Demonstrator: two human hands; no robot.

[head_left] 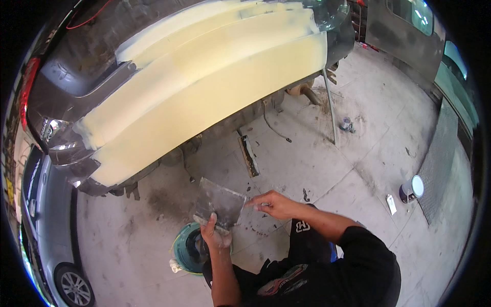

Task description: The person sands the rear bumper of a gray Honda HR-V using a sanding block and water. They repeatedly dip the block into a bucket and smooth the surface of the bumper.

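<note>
My left hand [215,234] grips a grey, smeared flat board [221,201] by its near edge, thumb on top. The board is tilted above the floor, next to a teal bucket [185,250] that stands below my left wrist. At the board's right edge is my right hand [273,204], its fingers closed and pointing toward the board. Whatever those fingers hold is too small to make out. Ahead of both hands is a car's rear bumper [204,84], covered with broad pale-yellow filler and apart from my hands.
A thin prop [330,107] stands under the bumper's right end. A long narrow strip [249,156] lies on the floor below it. On the right are a paint can [410,190], a white tag-like piece [391,204] and a dark mat [441,158]. A silver car [57,215] stands at left.
</note>
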